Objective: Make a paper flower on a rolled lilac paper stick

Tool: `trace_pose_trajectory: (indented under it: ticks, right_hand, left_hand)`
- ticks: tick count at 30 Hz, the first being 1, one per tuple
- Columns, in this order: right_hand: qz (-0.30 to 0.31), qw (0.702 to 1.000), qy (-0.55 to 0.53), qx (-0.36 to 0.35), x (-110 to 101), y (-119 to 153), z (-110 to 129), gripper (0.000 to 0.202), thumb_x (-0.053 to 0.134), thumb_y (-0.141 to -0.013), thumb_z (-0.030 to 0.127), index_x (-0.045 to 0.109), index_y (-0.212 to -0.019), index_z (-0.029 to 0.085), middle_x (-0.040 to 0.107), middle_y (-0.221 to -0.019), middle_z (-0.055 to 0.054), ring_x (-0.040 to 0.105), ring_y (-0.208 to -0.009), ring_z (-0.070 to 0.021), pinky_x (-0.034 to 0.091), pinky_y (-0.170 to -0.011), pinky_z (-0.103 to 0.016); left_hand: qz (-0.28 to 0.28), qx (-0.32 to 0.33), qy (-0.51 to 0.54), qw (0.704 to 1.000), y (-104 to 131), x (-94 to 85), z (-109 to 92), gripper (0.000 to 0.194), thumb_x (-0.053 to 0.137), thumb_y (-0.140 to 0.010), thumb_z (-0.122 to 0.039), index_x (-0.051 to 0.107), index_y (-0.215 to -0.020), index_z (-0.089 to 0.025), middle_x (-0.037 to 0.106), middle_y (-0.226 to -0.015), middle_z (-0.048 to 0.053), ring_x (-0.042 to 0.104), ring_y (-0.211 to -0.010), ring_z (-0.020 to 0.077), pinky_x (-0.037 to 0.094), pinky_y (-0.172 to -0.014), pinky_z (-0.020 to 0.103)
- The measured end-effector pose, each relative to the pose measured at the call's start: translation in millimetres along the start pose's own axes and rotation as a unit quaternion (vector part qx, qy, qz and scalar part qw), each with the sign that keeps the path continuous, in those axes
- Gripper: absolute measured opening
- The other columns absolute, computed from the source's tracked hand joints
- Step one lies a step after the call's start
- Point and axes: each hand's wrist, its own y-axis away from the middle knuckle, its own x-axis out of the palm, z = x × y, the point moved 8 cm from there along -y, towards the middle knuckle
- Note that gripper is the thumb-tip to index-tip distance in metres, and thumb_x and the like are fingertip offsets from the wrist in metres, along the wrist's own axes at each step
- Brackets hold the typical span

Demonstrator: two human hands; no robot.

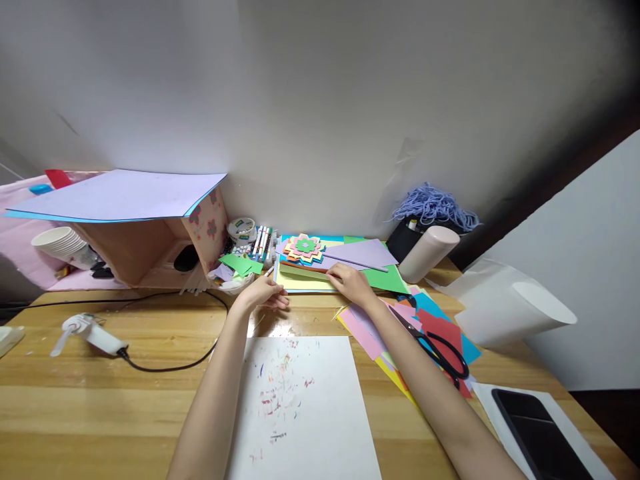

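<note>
My left hand (266, 293) is over the table near the small craft supplies, its fingers loosely apart. Just behind its knuckles a thin white stick (269, 271) shows; whether the hand touches it I cannot tell. Farther right, my right hand (351, 284) pinches the front edge of the coloured paper sheets (307, 276), where a brownish-orange edge is slightly raised. On the stack rests a layered paper flower (304, 247) with a green centre and a purple stem (357, 262). A white sheet (320, 400) with coloured marks lies between my forearms.
At left stand an open box (145, 253) under a lilac sheet, paper cups (60, 241) and a corded glue gun (95, 333). Markers (261, 243) stand by the wall. On the right are black-handled scissors (435, 350), a pink cylinder (429, 253), blue yarn (433, 205), rolled white paper (515, 313) and a phone (543, 433).
</note>
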Motion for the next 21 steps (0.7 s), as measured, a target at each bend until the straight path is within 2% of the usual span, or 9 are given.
trace_pose_trajectory:
  ticks: [6, 11, 13, 16, 19, 21]
  right_hand:
    - [-0.064, 0.996, -0.017, 0.057, -3, 1, -7, 0.014, 0.044, -0.086, 0.023, 0.057, -0.084, 0.020, 0.063, -0.085, -0.004, 0.058, -0.078, -0.0166, 0.041, -0.068, -0.025]
    - [-0.079, 0.994, -0.020, 0.076, 1, 2, -16, 0.014, 0.043, -0.086, 0.024, 0.056, -0.086, 0.021, 0.063, -0.088, -0.004, 0.059, -0.078, -0.0171, 0.041, -0.068, -0.026]
    - [-0.078, 0.994, -0.021, 0.078, 2, 2, -17, 0.014, 0.043, -0.086, 0.024, 0.056, -0.086, 0.021, 0.063, -0.087, -0.004, 0.059, -0.078, -0.0170, 0.041, -0.068, -0.026]
    - [-0.075, 0.994, -0.026, 0.071, 2, 2, -16, 0.015, 0.042, -0.087, 0.025, 0.056, -0.086, 0.021, 0.062, -0.085, -0.004, 0.058, -0.077, -0.0170, 0.042, -0.070, -0.026]
    - [-0.071, 0.995, -0.034, 0.058, 1, 2, -14, 0.015, 0.042, -0.087, 0.026, 0.056, -0.085, 0.020, 0.062, -0.084, -0.005, 0.058, -0.077, -0.0173, 0.042, -0.071, -0.027]
    - [-0.064, 0.996, -0.040, 0.048, 2, 2, -13, 0.015, 0.042, -0.087, 0.025, 0.056, -0.085, 0.020, 0.062, -0.084, -0.005, 0.058, -0.078, -0.0176, 0.042, -0.072, -0.027]
  left_hand:
    - [-0.032, 0.046, 0.011, 0.998, -7, 2.0, -6, 0.014, 0.057, -0.077, -0.020, 0.062, -0.077, -0.007, 0.070, -0.075, 0.013, 0.064, -0.061, 0.0151, 0.048, -0.055, 0.023]
    - [-0.085, 0.132, -0.016, 0.987, -13, -1.4, -18, 0.020, 0.060, -0.074, -0.023, 0.065, -0.089, -0.010, 0.070, -0.089, 0.011, 0.064, -0.079, 0.0176, 0.048, -0.068, 0.024]
    - [-0.119, 0.219, -0.083, 0.965, -10, 1.2, -30, 0.020, 0.060, -0.073, -0.026, 0.067, -0.089, -0.015, 0.069, -0.094, 0.008, 0.063, -0.087, 0.0193, 0.046, -0.076, 0.026]
    - [-0.161, 0.336, -0.218, 0.902, -4, 15.2, -42, 0.020, 0.057, -0.076, -0.029, 0.068, -0.089, -0.019, 0.069, -0.097, 0.006, 0.061, -0.092, 0.0204, 0.043, -0.083, 0.028]
    - [-0.177, 0.361, -0.308, 0.862, -8, 27.0, -39, 0.025, 0.060, -0.075, -0.025, 0.066, -0.098, -0.019, 0.067, -0.103, 0.007, 0.060, -0.095, 0.0216, 0.042, -0.083, 0.029]
    - [-0.181, 0.363, -0.344, 0.847, -12, 29.8, -36, 0.026, 0.060, -0.075, -0.025, 0.064, -0.101, -0.018, 0.066, -0.104, 0.008, 0.059, -0.095, 0.0218, 0.042, -0.082, 0.029]
